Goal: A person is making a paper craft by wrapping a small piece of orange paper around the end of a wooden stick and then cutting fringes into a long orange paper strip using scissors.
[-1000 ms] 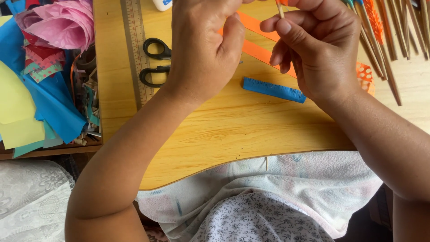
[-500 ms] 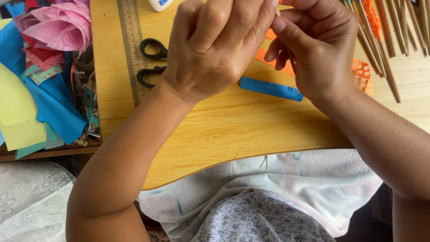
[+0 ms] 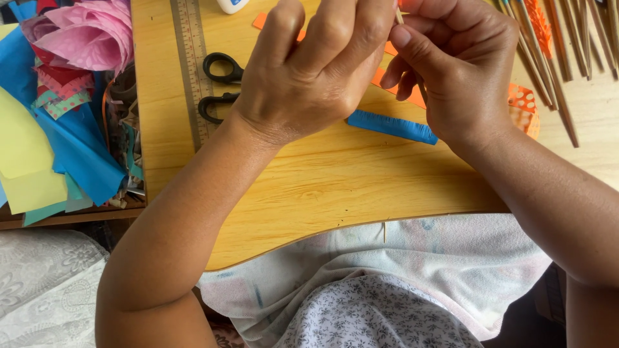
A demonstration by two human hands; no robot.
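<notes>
My left hand point(image 3: 316, 64) and my right hand point(image 3: 458, 71) are raised together over a yellow wooden board point(image 3: 322, 187). Both pinch a thin wooden stick point(image 3: 399, 16), of which only a short bit shows between the fingertips. Under the hands lies a blue fringed paper strip point(image 3: 392, 127) on the board. Orange paper strips point(image 3: 400, 90) lie partly hidden behind my hands. Black scissors point(image 3: 216, 87) rest just left of my left hand.
A metal ruler point(image 3: 190, 64) lies along the board's left side. Crumpled pink paper point(image 3: 90, 35) and blue and yellow sheets point(image 3: 58, 148) pile up at the left. Several wooden sticks point(image 3: 554, 58) lie at the right, beside an orange dotted paper piece point(image 3: 525, 106). A white glue bottle point(image 3: 232, 5) is at the top.
My left hand has closed in toward my right hand and rolled over, covering more of the orange strips. Both hands stay pinched on the stick.
</notes>
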